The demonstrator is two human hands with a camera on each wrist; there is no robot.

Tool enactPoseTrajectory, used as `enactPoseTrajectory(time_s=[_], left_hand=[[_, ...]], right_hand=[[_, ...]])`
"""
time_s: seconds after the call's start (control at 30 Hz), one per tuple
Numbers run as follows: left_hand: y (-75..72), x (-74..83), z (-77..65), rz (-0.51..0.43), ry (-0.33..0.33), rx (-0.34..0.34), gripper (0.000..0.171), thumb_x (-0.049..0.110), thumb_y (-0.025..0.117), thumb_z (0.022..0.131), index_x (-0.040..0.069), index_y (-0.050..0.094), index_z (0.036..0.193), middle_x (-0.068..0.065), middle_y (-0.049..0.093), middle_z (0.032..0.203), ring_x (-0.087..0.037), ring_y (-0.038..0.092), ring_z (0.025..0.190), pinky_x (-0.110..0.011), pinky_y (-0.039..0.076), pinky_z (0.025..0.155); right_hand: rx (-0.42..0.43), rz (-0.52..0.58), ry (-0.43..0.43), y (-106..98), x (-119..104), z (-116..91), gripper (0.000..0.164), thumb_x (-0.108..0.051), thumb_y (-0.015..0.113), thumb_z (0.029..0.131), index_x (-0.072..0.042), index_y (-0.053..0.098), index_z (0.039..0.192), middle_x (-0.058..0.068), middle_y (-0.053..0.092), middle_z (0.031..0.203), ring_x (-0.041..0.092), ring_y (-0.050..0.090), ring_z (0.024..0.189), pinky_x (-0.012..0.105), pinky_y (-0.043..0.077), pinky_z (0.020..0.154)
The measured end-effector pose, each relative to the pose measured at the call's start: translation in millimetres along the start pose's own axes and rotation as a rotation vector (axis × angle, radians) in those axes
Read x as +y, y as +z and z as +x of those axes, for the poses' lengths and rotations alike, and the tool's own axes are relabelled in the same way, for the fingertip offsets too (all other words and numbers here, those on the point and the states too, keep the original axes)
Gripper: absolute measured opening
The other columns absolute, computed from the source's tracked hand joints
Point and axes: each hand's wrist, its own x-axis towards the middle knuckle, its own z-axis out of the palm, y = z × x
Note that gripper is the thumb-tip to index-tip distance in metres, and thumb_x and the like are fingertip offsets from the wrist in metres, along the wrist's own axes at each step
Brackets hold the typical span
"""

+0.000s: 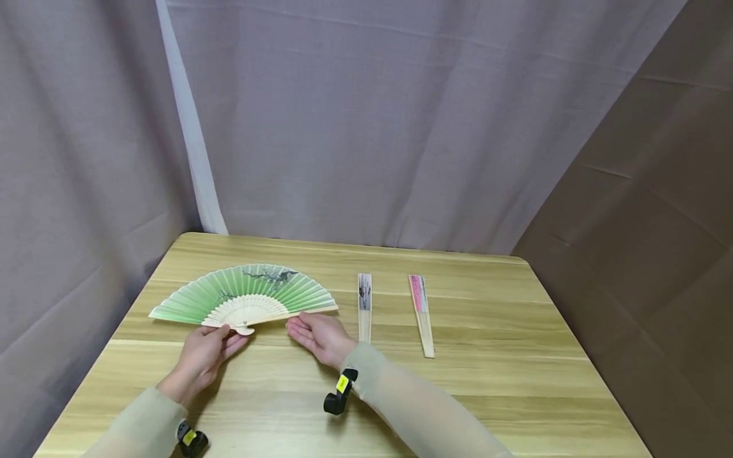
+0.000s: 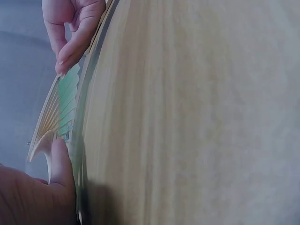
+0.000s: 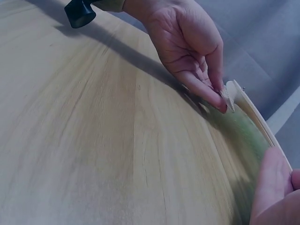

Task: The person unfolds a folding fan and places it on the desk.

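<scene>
A green folding fan (image 1: pixel 229 296) with a dark branch print is spread wide over the left part of the table. My left hand (image 1: pixel 200 356) pinches its pale base near the pivot, thumb on top. At the fan's right end, my right hand (image 1: pixel 322 337) holds the outer rib between thumb and fingers. The left wrist view shows the fan (image 2: pixel 68 101) edge-on between the two hands. In the right wrist view, the left hand (image 3: pixel 192 56) grips the fan's base (image 3: pixel 229 96), and the right hand's fingers (image 3: pixel 274 178) lie along the rib.
Two closed folding fans lie right of the right hand: one with a grey print (image 1: pixel 364 305), one with a pink print (image 1: pixel 421 315). The wooden table (image 1: pixel 504 381) has grey curtains (image 1: pixel 366 127) behind and at its sides. Each wrist carries a black camera (image 1: pixel 340 391).
</scene>
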Motion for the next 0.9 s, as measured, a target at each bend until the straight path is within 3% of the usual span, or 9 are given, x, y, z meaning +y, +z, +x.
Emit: enactPoseTrajectory(time_s=[0.1,0.17,0.37,0.53,0.7,0.8,0.9], left_hand=[[-0.9,0.7,-0.5,-0.02,-0.023,-0.015,0.036,0.005,0.033,0.103,-0.013,0.027,0.134,-0.014,0.06,0.098,-0.021,0.069,0.089,-0.034,0.054,0.093],[-0.9,1.5,-1.3,-0.029,-0.033,-0.03,0.039,0.007,0.032,0.104,-0.012,0.025,0.136,-0.017,0.058,0.105,-0.022,0.068,0.092,-0.035,0.053,0.095],[0.2,6.2,-8.0,-0.015,-0.035,-0.07,0.054,0.013,0.032,0.103,-0.012,0.008,0.145,-0.033,0.025,0.142,-0.021,0.063,0.099,-0.036,0.049,0.1],[5.7,10.9,-15.9,0.022,-0.038,-0.036,0.054,0.009,0.036,0.099,-0.012,0.01,0.142,-0.026,0.021,0.135,-0.02,0.058,0.101,-0.031,0.048,0.101],[10.5,13.8,-23.3,0.021,-0.03,0.022,0.079,0.007,0.04,0.097,-0.001,-0.023,0.143,-0.025,0.006,0.141,-0.021,0.057,0.101,-0.03,0.049,0.099],[13.5,12.7,-24.1,0.064,0.008,0.125,0.084,0.009,0.045,0.095,0.001,-0.024,0.14,-0.027,0.029,0.133,-0.014,0.062,0.085,-0.026,0.056,0.088],[17.9,11.8,-23.5,0.171,0.088,0.238,0.075,0.014,0.052,0.093,0.002,-0.006,0.139,-0.013,0.045,0.112,-0.011,0.059,0.072,-0.023,0.056,0.072]], right_hand=[[-0.003,-0.009,0.004,-0.9,0.1,-0.5,0.028,-0.008,0.055,0.097,0.011,0.055,0.118,0.023,0.064,0.113,0.027,0.065,0.102,0.03,0.057,0.089],[-0.006,-0.007,0.007,-1.8,0.2,-0.5,0.028,-0.008,0.054,0.097,0.011,0.054,0.118,0.023,0.064,0.113,0.028,0.065,0.102,0.03,0.057,0.089],[-0.006,0.011,0.016,-3.7,0.2,0.8,0.029,-0.009,0.054,0.097,0.011,0.055,0.119,0.024,0.063,0.114,0.028,0.065,0.102,0.031,0.057,0.089],[-0.006,0.017,0.014,-6.0,0.9,1.9,0.031,-0.008,0.052,0.098,0.013,0.052,0.122,0.025,0.062,0.114,0.03,0.064,0.103,0.032,0.057,0.09],[-0.021,-0.066,0.012,-9.5,-5.7,-1.9,0.029,-0.01,0.054,0.097,0.01,0.054,0.119,0.022,0.064,0.112,0.03,0.064,0.103,0.034,0.058,0.088],[-0.049,-0.159,-0.014,-15.0,-16.1,-4.5,0.028,-0.012,0.055,0.097,0.007,0.055,0.117,0.021,0.063,0.114,0.028,0.065,0.101,0.035,0.058,0.088],[-0.074,-0.23,-0.049,-22.6,-31.0,-5.7,0.033,-0.014,0.056,0.097,0.009,0.052,0.121,0.023,0.06,0.118,0.027,0.065,0.099,0.035,0.058,0.088]])
